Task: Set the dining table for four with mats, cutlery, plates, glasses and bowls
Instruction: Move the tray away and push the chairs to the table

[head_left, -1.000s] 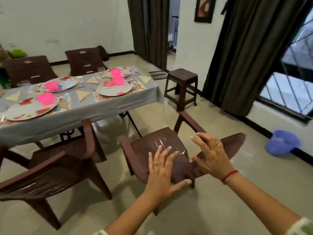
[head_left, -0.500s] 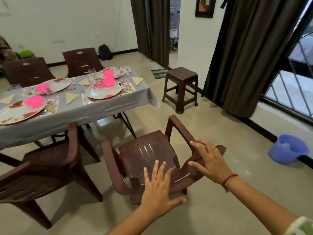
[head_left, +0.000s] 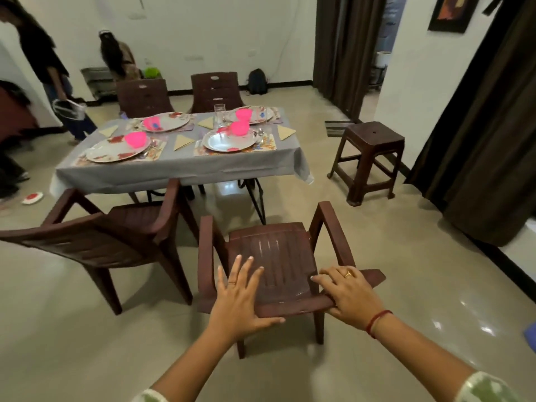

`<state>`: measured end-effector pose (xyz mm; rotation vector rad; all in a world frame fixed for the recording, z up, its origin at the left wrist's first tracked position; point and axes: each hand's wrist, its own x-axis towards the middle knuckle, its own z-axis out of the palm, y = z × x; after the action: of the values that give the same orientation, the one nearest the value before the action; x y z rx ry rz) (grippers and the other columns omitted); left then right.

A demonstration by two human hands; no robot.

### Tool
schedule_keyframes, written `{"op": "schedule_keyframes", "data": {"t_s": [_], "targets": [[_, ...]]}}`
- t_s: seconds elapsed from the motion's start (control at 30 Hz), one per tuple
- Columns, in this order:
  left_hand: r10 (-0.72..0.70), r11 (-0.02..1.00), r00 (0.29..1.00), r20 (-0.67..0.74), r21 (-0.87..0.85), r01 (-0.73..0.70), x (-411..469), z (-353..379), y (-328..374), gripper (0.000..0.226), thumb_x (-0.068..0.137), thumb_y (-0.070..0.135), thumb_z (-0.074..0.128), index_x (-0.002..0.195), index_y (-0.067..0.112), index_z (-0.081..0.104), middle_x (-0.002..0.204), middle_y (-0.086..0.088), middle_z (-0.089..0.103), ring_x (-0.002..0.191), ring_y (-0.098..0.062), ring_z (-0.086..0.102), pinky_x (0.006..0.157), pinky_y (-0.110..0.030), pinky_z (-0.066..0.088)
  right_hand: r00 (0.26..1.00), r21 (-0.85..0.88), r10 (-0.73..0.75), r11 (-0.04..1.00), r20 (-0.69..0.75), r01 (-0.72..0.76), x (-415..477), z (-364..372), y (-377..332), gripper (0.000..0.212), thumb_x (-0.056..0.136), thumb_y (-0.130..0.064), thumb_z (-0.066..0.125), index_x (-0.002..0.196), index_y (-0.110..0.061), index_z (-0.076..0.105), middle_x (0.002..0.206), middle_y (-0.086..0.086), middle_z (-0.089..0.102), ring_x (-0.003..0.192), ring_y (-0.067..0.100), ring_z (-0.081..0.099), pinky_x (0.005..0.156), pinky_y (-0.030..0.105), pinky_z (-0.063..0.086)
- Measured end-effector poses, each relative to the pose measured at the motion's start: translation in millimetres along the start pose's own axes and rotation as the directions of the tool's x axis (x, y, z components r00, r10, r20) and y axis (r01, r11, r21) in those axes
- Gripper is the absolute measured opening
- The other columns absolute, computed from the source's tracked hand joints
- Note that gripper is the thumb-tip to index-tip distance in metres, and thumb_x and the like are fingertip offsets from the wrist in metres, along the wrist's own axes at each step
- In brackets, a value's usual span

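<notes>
Chair (head_left: 272, 256) and view have both swung round over the last second: the brown plastic armchair I'm handling stood skewed to the right a moment ago, and now it sits squarely facing the surface (head_left: 185, 166), its backrest nearest me. My left hand (head_left: 237, 297) rests flat on the top edge of the backrest with its fingers (head_left: 246, 268) spread wide, gripping nothing. My right hand (head_left: 348, 294) lies over the right end of the backrest, fingers together and curled on the rim, thumb tucked below.

The grey-clothed surface is well apart from the chair, further into the room. On it I see four floral plates, each on a mat, with a pink bowl (head_left: 135, 139) on every plate, folded napkins between the settings, and a clear glass (head_left: 219, 114) near the middle. Cutlery glints beside the nearer plates; I cannot make out a glass at each place.

My judgement is that the laying itself is nearly finished and I'm now squaring the seating. A second armchair (head_left: 116, 236) on my left stands angled and probably wants the same treatment.
</notes>
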<state>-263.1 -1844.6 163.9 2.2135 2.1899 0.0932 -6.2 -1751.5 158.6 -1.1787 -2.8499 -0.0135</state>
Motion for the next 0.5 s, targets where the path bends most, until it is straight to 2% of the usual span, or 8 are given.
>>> {"op": "schedule_keyframes", "data": {"t_s": [0.1,0.27,0.37,0.5], "targets": [[-0.023,1.000,1.000,0.003,0.017,0.023,12.2,-1.4,-6.7,0.110,0.061,0.097,0.029,0.134,0.018,0.053,0.147,-0.011,0.041,0.142,-0.031,0.018,0.106,-0.061,0.012,0.999,-0.003,-0.001,1.000,-0.042,0.001,18.4,3.8,4.8,0.060,0.065,-0.046,0.069,0.120,-0.027,0.055,0.112,-0.002,0.060,0.097,0.021,0.062,0.082,0.038,0.051],[-0.046,0.996,0.999,0.030,0.073,0.044,56.5,-2.7,-34.5,0.111,0.062,0.097,0.026,0.134,0.018,0.053,0.146,-0.012,0.042,0.142,-0.033,0.022,0.107,-0.059,0.009,0.998,-0.050,0.002,0.999,-0.069,-0.006,69.2,2.7,12.9,0.063,0.057,-0.046,0.077,0.115,-0.025,0.063,0.108,0.000,0.064,0.093,0.020,0.064,0.075,0.035,0.052],[-0.050,0.996,0.998,0.023,0.080,0.048,91.2,-3.4,-54.3,0.116,0.060,0.099,0.023,0.142,0.020,0.043,0.153,-0.010,0.031,0.145,-0.030,0.010,0.113,-0.062,0.003,0.999,-0.060,0.002,0.998,-0.053,-0.005,109.3,6.5,23.5,0.068,0.053,-0.047,0.079,0.115,-0.026,0.063,0.107,0.000,0.063,0.093,0.021,0.064,0.073,0.034,0.053],[-0.046,0.996,0.999,-0.017,0.080,0.047,135.9,-4.6,-86.9,0.121,0.056,0.101,0.017,0.149,0.023,0.026,0.158,-0.005,0.016,0.146,-0.025,-0.006,0.114,-0.055,-0.009,0.998,-0.074,-0.007,0.997,-0.062,0.003,165.2,9.9,33.3,0.070,0.053,-0.048,0.080,0.117,-0.027,0.062,0.106,-0.001,0.064,0.092,0.020,0.065,0.071,0.033,0.054]]}}
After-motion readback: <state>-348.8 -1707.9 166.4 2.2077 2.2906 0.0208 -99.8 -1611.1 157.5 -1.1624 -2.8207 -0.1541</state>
